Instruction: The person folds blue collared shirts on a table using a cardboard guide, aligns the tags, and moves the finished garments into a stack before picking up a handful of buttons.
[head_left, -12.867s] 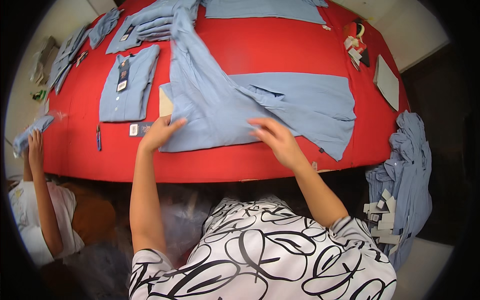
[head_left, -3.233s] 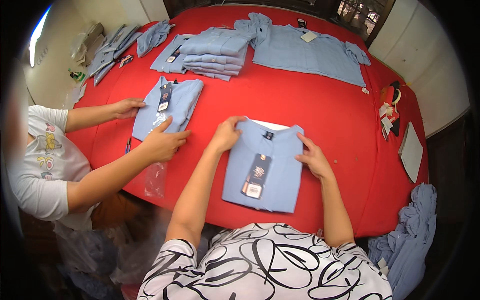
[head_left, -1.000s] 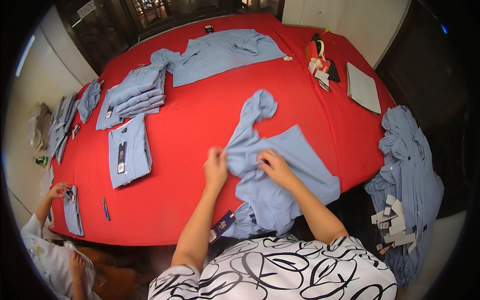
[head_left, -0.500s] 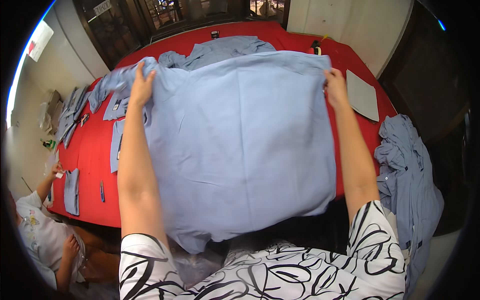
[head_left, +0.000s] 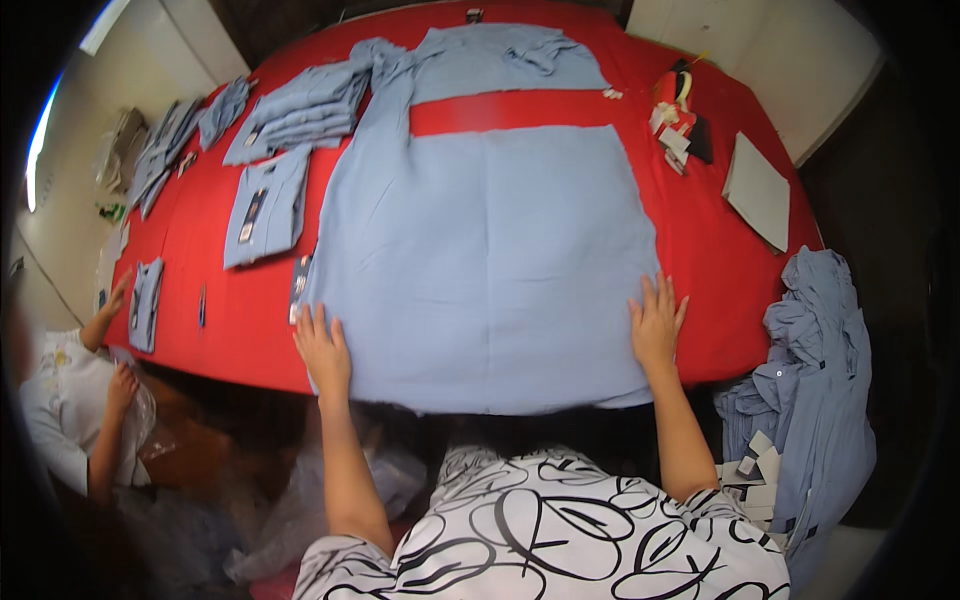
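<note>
A light blue shirt point(head_left: 490, 270) lies spread out in front of me, a crease running down its middle and its near end hanging slightly over the table edge. One long sleeve point(head_left: 385, 110) stretches away at its far left. On the shirt's left edge my left hand point(head_left: 324, 352) rests flat, fingers extended. My right hand point(head_left: 656, 325) lies on the opposite edge with its fingers spread. A dark tag point(head_left: 300, 285) shows beside the shirt just beyond my left hand.
On the red table point(head_left: 480, 115) are a stack of folded shirts point(head_left: 310, 110), another folded shirt point(head_left: 270, 215), a pen point(head_left: 202, 306), a white board point(head_left: 757, 190) and a tape dispenser point(head_left: 677, 90). Loose shirts point(head_left: 825, 370) hang at right. A co-worker point(head_left: 75, 390) sits at left.
The shirt has come down from my raised hands onto the table. Both hands have let go of its far corners and moved back toward me, onto its side edges.
</note>
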